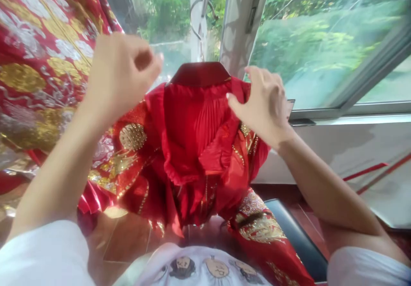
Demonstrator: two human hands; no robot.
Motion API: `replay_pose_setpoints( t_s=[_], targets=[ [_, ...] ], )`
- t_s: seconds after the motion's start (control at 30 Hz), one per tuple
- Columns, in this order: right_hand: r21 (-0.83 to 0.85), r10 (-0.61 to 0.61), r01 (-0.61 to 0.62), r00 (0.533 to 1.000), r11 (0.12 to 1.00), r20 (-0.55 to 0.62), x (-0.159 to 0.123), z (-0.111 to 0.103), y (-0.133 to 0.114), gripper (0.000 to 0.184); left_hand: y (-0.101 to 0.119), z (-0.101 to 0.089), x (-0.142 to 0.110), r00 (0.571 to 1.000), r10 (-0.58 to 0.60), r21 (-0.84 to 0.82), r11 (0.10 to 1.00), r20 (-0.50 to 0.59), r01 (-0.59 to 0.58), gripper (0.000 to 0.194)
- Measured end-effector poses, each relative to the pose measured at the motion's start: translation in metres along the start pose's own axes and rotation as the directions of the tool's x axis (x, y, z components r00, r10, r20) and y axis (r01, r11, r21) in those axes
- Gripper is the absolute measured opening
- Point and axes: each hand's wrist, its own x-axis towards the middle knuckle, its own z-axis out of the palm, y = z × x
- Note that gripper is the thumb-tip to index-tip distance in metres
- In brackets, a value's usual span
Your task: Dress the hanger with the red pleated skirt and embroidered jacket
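Note:
A red jacket [183, 149] with gold beading and ruffled, pleated inner layers hangs on a hanger, its dark red shoulder piece [202, 74] at the top. The hanger's wire hook [196, 25] rises in front of the window frame. My left hand [123, 63] is raised above the jacket's left shoulder, fingers curled and thumb stretched out, with nothing visible in it. Over the right shoulder, my right hand [263, 99] is open, thumb and fingers apart. Whether its fingertips touch the cloth I cannot tell.
A red garment with gold and silver embroidery [41, 63] fills the left side. Behind are windows [324, 55] with a grey frame and sill. Below right lie a dark flat panel [292, 230] and an embroidered red sleeve [263, 230]. Reddish tiles [125, 239] cover the floor.

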Motion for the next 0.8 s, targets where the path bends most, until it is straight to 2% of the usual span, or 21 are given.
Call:
replay_pose_setpoints(
  t_s=[0.03,0.07,0.1,0.17,0.2,0.27,0.33,0.4,0.47,0.6,0.73,0.8],
  targets=[
    [-0.037,0.019,-0.02,1.0,0.999,-0.019,-0.007,-0.002,-0.002,0.022,0.005,0.009,0.009,0.992,0.125,0.089,0.988,-0.021,-0.122,0.026],
    [-0.062,0.035,-0.035,0.999,0.997,-0.007,-0.012,-0.004,-0.004,0.016,0.01,0.02,0.019,0.965,0.263,0.161,0.951,0.021,-0.263,0.026],
    [-0.082,0.052,-0.05,0.998,0.995,0.026,-0.014,-0.007,-0.006,0.01,0.015,0.032,0.029,0.92,0.383,0.19,0.9,0.086,-0.393,0.027],
    [-0.117,0.106,-0.094,0.989,0.989,0.106,-0.011,-0.015,-0.008,0.007,0.026,0.057,0.045,0.84,0.513,0.128,0.834,0.176,-0.536,0.027],
    [-0.133,0.14,-0.122,0.981,0.984,0.133,-0.006,-0.02,-0.007,0.011,0.03,0.069,0.052,0.82,0.536,0.078,0.826,0.198,-0.558,0.025],
    [-0.154,0.191,-0.169,0.971,0.974,0.142,0.008,-0.031,-0.002,0.021,0.036,0.087,0.061,0.834,0.512,-0.023,0.855,0.206,-0.518,0.022],
    [-0.146,0.215,-0.195,0.967,0.97,0.134,0.023,-0.041,0.007,0.03,0.038,0.096,0.065,0.862,0.458,-0.082,0.888,0.217,-0.452,0.026],
    [-0.14,0.247,-0.227,0.958,0.964,0.147,0.038,-0.048,0.015,0.036,0.038,0.096,0.065,0.877,0.418,-0.103,0.908,0.235,-0.405,0.03],
    [-0.163,0.277,-0.248,0.943,0.955,0.187,0.051,-0.052,0.02,0.037,0.037,0.091,0.064,0.866,0.427,-0.088,0.904,0.26,-0.419,0.035],
    [-0.287,0.264,-0.189,0.931,0.939,0.251,0.071,-0.045,0.02,0.034,0.039,0.082,0.059,0.807,0.52,0.101,0.82,0.28,-0.563,0.051],
    [-0.361,0.211,-0.09,0.927,0.928,0.311,0.082,-0.031,0.018,0.025,0.051,0.081,0.062,0.801,0.501,0.329,0.734,0.329,-0.594,0.058],
    [-0.336,0.165,-0.035,0.915,0.941,0.368,0.081,-0.029,0.019,0.019,0.06,0.085,0.068,0.797,0.472,0.318,0.742,0.377,-0.59,0.058]
  ],
)
